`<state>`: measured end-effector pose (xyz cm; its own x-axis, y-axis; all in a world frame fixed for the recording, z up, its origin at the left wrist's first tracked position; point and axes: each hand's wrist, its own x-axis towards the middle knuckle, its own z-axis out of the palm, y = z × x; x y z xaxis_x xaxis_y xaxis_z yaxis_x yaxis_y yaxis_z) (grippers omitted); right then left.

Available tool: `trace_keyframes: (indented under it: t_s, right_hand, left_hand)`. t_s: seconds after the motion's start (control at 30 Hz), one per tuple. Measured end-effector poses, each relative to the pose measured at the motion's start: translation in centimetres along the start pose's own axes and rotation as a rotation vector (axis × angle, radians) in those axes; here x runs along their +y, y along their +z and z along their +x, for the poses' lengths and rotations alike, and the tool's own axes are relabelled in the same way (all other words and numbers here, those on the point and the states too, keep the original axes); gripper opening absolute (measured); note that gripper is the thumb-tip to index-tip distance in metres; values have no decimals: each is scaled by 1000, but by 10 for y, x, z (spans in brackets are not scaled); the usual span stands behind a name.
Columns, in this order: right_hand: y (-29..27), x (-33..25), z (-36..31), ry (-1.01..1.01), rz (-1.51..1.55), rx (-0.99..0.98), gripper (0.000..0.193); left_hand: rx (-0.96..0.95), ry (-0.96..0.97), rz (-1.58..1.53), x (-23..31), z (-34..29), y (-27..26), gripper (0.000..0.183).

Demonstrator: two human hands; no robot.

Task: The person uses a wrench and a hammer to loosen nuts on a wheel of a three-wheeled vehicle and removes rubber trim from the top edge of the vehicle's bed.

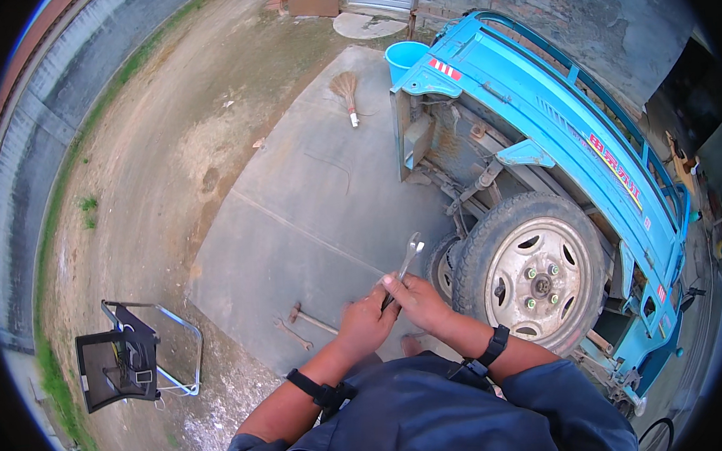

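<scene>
In front of my body, a metal wrench [410, 254] points up and away, its shiny head clear of my fingers. My right hand [423, 302] is closed round its shaft with the thumb on top. Fingers of my left hand [365, 323] are curled at the lower end of the same wrench, against the right hand. Close by on the right stands a wheel [538, 274] with a worn tyre and a dirty pale rim, fixed to a blue vehicle [533, 70]. On the ground left of my hands lie a hammer [310, 319] and another wrench [293, 334].
Under me is a grey mat-like sheet [271, 239]. A broom [345, 92] lies on it, and a light blue bucket [405, 55] stands by the vehicle's corner. A black folding chair [121, 364] with metal legs is at the left. A wall [56, 112] bounds the dirt ground.
</scene>
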<state>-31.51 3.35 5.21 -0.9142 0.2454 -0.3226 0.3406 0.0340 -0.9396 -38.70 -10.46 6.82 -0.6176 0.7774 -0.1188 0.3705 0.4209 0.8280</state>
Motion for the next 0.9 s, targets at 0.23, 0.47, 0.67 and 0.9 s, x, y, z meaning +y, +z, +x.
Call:
trace_keyframes:
  t_s: [0.23,0.47,0.67,0.9]
  right_hand:
    - [-55,-7,78,-19,361,489,46]
    - [-121,-5,55,-81,273,1152,38]
    - [-140,28,76,32,178,1446,34]
    - [-139,18,114,302,46,1794,25]
  left_hand:
    - [-278,55,75,-25,141,-107,43]
    - [-338,-41,-193,-12,356,-153,56]
    - [-372,-159,-361,28,522,-165,58]
    - [-492,-147,-311,80,666,-135,59]
